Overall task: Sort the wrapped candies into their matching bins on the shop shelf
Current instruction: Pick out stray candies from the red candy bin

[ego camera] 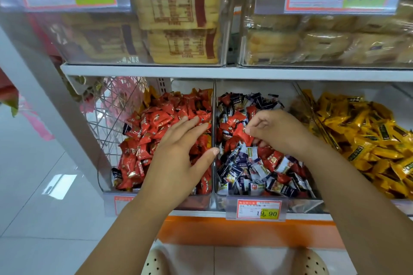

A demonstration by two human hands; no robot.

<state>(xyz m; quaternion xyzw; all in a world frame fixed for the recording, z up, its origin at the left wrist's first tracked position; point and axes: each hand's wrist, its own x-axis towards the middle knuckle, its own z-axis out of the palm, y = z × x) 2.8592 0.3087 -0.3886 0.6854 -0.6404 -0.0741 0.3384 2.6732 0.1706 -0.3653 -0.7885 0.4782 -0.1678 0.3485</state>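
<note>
Three clear bins stand side by side on the lower shelf. The left bin [107, 187] holds red wrapped candies [154, 123]. The middle bin [223, 203] holds dark blue-and-white candies [243, 167] mixed with red ones. The right bin holds yellow candies [362, 136]. My right hand [277, 131] is over the middle bin, its fingers pinched on a red candy [242, 134]. My left hand [181, 156] hovers over the left bin with fingers spread and nothing in it, its thumb at the divider [214, 118] between the two bins.
The shelf above carries clear boxes of packaged biscuits [176, 18] and pastries [312, 38] with 8.00 price tags. A 19.90 price tag [259, 209] hangs on the middle bin's front. A wire rack [116, 114] and a white upright stand left of the bins. The tiled floor lies at lower left.
</note>
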